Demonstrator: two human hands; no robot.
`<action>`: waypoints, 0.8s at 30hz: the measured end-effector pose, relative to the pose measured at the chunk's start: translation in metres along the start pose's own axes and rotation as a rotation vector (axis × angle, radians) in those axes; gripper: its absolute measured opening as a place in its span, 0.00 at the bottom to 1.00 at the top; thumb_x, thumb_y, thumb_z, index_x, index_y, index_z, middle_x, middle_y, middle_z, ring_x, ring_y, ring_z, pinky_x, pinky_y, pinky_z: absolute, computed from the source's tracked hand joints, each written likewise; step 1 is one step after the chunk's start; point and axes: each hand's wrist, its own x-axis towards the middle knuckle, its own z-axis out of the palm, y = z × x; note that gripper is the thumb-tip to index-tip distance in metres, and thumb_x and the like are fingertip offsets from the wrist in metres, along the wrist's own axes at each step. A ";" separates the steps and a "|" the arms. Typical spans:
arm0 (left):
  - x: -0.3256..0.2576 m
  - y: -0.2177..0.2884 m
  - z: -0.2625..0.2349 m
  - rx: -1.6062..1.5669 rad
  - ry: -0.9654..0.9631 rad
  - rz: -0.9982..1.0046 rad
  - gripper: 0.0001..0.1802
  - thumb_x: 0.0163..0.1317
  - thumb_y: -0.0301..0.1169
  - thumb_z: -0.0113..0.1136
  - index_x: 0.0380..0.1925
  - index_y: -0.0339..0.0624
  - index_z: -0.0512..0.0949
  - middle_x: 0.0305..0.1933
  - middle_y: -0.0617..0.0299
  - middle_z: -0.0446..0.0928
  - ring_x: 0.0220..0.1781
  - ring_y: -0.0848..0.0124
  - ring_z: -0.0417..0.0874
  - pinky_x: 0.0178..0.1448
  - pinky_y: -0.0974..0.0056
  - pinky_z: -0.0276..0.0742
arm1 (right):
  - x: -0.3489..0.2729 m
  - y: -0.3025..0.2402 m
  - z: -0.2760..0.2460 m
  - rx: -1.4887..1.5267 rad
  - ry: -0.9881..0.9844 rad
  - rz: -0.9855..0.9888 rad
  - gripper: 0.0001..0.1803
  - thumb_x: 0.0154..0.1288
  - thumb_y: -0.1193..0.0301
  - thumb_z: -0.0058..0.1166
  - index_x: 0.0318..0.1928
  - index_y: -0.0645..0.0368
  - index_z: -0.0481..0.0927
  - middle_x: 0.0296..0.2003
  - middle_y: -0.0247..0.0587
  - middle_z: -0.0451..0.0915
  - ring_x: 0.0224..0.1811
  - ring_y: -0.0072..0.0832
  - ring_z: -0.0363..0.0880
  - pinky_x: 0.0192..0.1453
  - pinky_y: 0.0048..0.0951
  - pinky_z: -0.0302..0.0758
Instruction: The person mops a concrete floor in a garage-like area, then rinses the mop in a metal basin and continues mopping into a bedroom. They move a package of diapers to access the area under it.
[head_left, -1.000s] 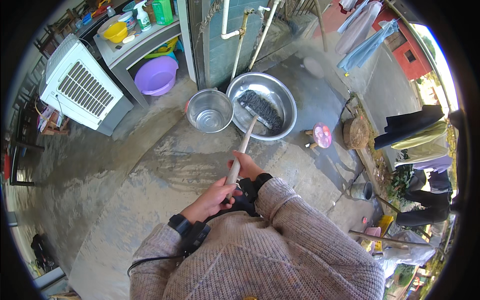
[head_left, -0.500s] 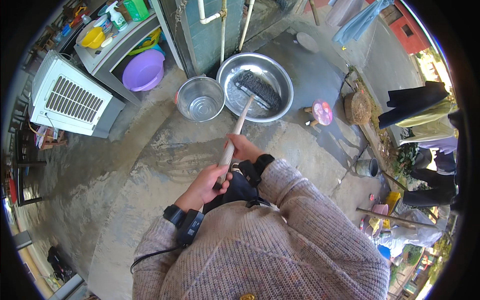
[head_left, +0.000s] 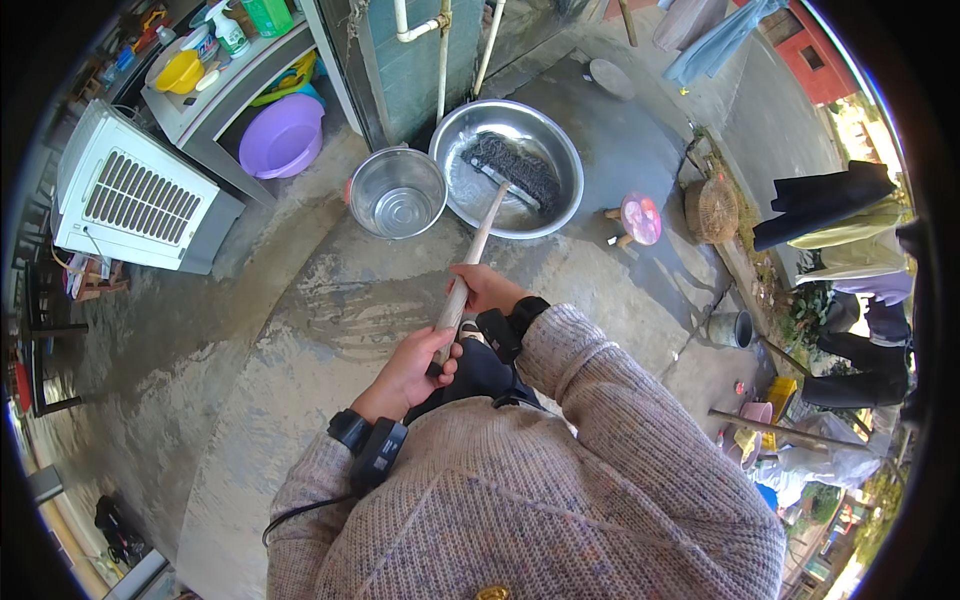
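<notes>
2-handed hold on mop handle [head_left: 482,236]; mop head [head_left: 518,170] down in metal basin [head_left: 453,180].
L hand [head_left: 408,368] grip: fingers curled closed round handle nr its butt end, by the body. R hand [head_left: 482,290] grip: also wrapped round handle, farther up = hand nearer mop head. Mop head lies fwd + a bit R of both grips, well apart from them. Handle's long axis slants from L hand up-R, past R hand, over basin's near rim (contact w/ rim: can't tell). Mop head's long axis runs crosswise to handle, upper L to lower R. Metal bucket [head_left: 368,205] just beside basin, L side.
</notes>
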 end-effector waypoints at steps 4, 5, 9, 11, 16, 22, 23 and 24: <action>-0.041 0.003 -0.019 -0.010 0.176 -0.096 0.10 0.65 0.33 0.50 0.43 0.42 0.66 0.29 0.62 0.71 0.20 0.75 0.69 0.21 0.71 0.63 | -0.005 0.034 0.020 -0.021 -0.184 0.014 0.12 0.66 0.58 0.47 0.37 0.52 0.70 0.24 0.32 0.74 0.27 0.28 0.75 0.32 0.35 0.73; -0.044 0.002 -0.021 -0.012 0.217 -0.130 0.10 0.64 0.33 0.50 0.43 0.43 0.66 0.30 0.61 0.72 0.20 0.75 0.69 0.20 0.70 0.63 | -0.005 0.038 0.022 -0.008 -0.183 0.039 0.11 0.66 0.60 0.47 0.37 0.53 0.69 0.24 0.32 0.74 0.27 0.28 0.75 0.32 0.35 0.74; -0.025 -0.001 -0.022 0.034 0.075 -0.009 0.10 0.64 0.33 0.51 0.42 0.42 0.66 0.30 0.60 0.72 0.19 0.75 0.68 0.21 0.70 0.63 | 0.000 0.024 0.018 -0.031 -0.159 0.061 0.11 0.66 0.60 0.46 0.38 0.54 0.69 0.25 0.32 0.74 0.28 0.29 0.76 0.31 0.35 0.74; -0.019 -0.003 -0.024 -0.028 0.129 -0.027 0.12 0.65 0.33 0.50 0.44 0.41 0.65 0.31 0.60 0.71 0.20 0.75 0.68 0.22 0.71 0.62 | 0.003 0.019 0.019 -0.041 -0.048 0.052 0.11 0.65 0.58 0.48 0.36 0.51 0.70 0.24 0.31 0.73 0.25 0.28 0.75 0.31 0.35 0.75; -0.065 -0.007 -0.049 -0.064 0.123 -0.044 0.15 0.65 0.34 0.49 0.49 0.42 0.65 0.31 0.60 0.70 0.20 0.75 0.67 0.22 0.71 0.61 | -0.006 0.056 0.043 -0.065 -0.165 0.062 0.12 0.66 0.58 0.47 0.37 0.54 0.69 0.26 0.32 0.73 0.28 0.28 0.75 0.31 0.36 0.75; -0.034 -0.007 -0.055 -0.223 0.187 -0.143 0.14 0.62 0.30 0.52 0.45 0.35 0.66 0.34 0.58 0.72 0.22 0.75 0.72 0.26 0.71 0.72 | -0.009 0.050 0.041 -0.090 -0.103 0.025 0.12 0.65 0.60 0.48 0.37 0.56 0.70 0.26 0.34 0.75 0.28 0.29 0.76 0.32 0.34 0.75; -0.023 -0.005 -0.054 -0.259 0.185 -0.161 0.12 0.62 0.30 0.53 0.41 0.31 0.68 0.34 0.58 0.73 0.24 0.76 0.73 0.28 0.74 0.76 | -0.008 0.046 0.039 -0.102 -0.125 0.014 0.11 0.64 0.61 0.48 0.37 0.56 0.71 0.26 0.34 0.75 0.28 0.30 0.76 0.33 0.33 0.75; -0.018 -0.004 -0.056 -0.319 0.143 -0.173 0.12 0.62 0.30 0.52 0.40 0.31 0.68 0.33 0.58 0.73 0.24 0.77 0.72 0.27 0.75 0.74 | -0.006 0.043 0.038 -0.121 -0.125 0.002 0.11 0.64 0.61 0.49 0.38 0.56 0.71 0.26 0.34 0.75 0.28 0.30 0.76 0.33 0.33 0.74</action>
